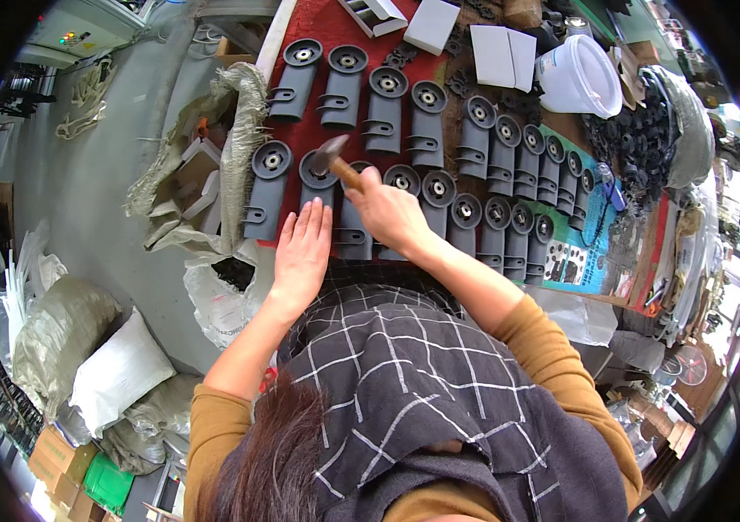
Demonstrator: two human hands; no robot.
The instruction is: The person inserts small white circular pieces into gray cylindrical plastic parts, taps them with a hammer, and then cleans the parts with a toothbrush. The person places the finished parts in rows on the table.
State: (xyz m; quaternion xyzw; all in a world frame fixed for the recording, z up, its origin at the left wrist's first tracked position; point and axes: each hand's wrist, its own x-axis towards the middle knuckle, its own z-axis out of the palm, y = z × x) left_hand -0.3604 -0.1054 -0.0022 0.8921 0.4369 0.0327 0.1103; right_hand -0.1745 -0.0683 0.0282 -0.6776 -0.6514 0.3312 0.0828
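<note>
Our checked scarf [405, 374] hangs below; our right hand [390, 213] grips the hammer [333, 159] over a grey bracket [316, 184], left hand [303, 252] flat, open beside. Two rows of brackets on the counter [313, 35]; we can't tell which are done.

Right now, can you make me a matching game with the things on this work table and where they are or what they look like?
Things:
1. hammer
2. left hand
3. white bucket
4. grey parts

Descriptions:
A. lying on its side at the table's far right
B. laid out in two rows on the red mat
C. held in the right hand
D. flat, fingers together, on a grey part

Pairs: 1-C, 2-D, 3-A, 4-B
</note>
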